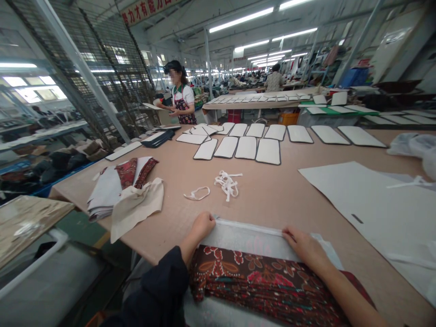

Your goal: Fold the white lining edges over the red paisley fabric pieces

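Note:
A stack of folded, dark brown flower-patterned fabric (252, 277) lies at the table's near edge, on a whitish translucent sheet (238, 234) that shows beyond and below it. My left hand (203, 225) is closed on the far left corner of this sheet. Farther right along the same edge, my right hand (299, 243) pinches the sheet between thumb and fingers. The sheet's far edge runs nearly straight between both hands. Just beyond lie a tangle of white fabric strips (227, 185) and a single looped white strip (198, 194).
Rows of white, dark-edged panels (245, 146) cover the table's far side. Folded cloth with patterned pieces (119, 186) sits at left, a large white sheet (371, 204) at right. A co-worker (182, 97) stands beyond the table, holding a panel. A wooden board (30, 222) is at lower left.

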Demonstrator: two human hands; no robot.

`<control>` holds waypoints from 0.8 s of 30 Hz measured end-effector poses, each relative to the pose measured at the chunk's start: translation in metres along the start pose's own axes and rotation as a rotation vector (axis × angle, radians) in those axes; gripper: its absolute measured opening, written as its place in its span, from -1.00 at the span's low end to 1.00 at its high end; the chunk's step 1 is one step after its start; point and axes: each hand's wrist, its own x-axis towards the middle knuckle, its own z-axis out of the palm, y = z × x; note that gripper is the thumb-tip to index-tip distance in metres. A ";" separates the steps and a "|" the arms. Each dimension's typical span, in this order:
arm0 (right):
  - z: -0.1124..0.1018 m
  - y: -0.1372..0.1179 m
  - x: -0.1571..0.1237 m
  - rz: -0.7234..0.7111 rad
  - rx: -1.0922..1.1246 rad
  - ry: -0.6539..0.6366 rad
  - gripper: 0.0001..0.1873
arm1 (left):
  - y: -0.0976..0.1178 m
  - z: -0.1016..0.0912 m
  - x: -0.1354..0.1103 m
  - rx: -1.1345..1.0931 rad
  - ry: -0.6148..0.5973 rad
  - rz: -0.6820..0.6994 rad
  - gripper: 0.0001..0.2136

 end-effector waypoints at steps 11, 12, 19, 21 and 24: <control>-0.013 -0.011 0.002 0.073 -0.005 -0.043 -0.80 | 0.024 0.001 -0.027 0.573 0.130 0.402 -0.78; -0.015 -0.012 0.002 0.080 -0.001 -0.048 -0.80 | 0.027 0.001 -0.029 0.614 0.107 0.437 -0.78; -0.024 -0.021 0.004 0.126 0.002 -0.031 -0.82 | 0.037 0.006 -0.038 0.810 0.054 0.509 -0.66; -0.025 -0.023 0.005 0.135 -0.016 -0.025 -0.83 | 0.040 0.008 -0.040 0.844 0.034 0.519 -0.57; -0.025 -0.024 0.007 0.133 -0.042 -0.028 -0.83 | 0.044 0.007 -0.043 0.902 -0.023 0.519 -0.52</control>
